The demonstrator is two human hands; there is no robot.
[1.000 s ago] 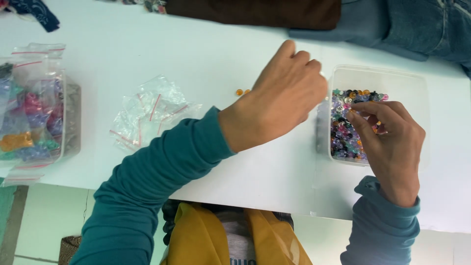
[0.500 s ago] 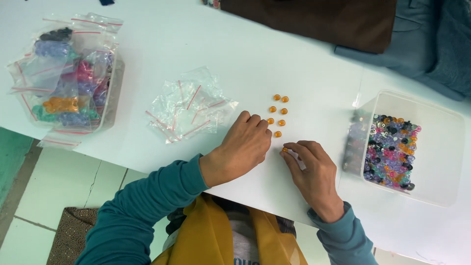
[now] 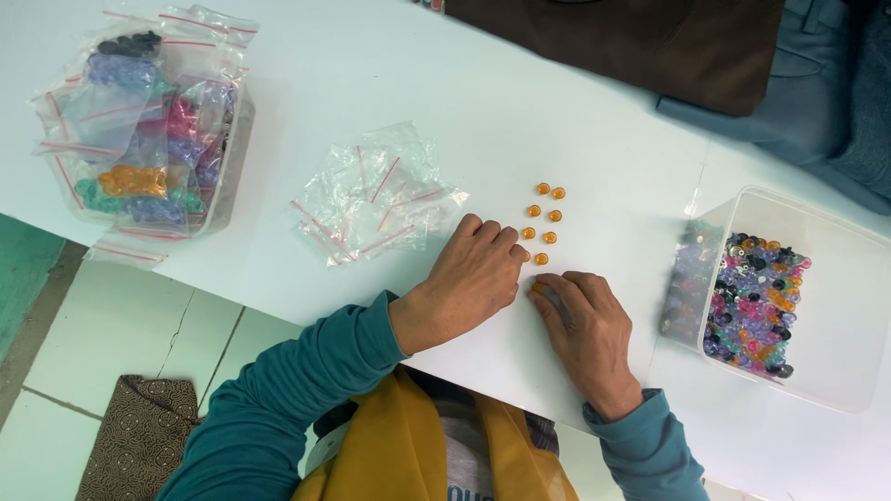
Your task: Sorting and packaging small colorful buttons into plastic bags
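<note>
Beads (image 3: 543,215), small and orange, are laid out in two short columns on the white table (image 3: 575,102), just beyond both hands.

At far left, a clear tub (image 3: 227,172) is stacked with zip bags of sorted beads (image 3: 139,130) in black, violet, pink, orange and green. Near it, towards the centre, a loose pile of empty zip bags (image 3: 376,195) lies flat on the table.

The left hand (image 3: 473,278) is rested palm down, fingers curled loosely, fingertips beside the lowest beads; nothing is seen gripped in it. The right hand (image 3: 585,320) is placed just beside it, palm down, fingers bent at the bottom of the columns. One orange bead is seen at its fingertips; whether it is pinched cannot be told.

At right, a clear box (image 3: 835,306) holds mixed beads (image 3: 752,297), gathered at its left side. Dark cloth (image 3: 668,42) lies along the far edge.
</note>
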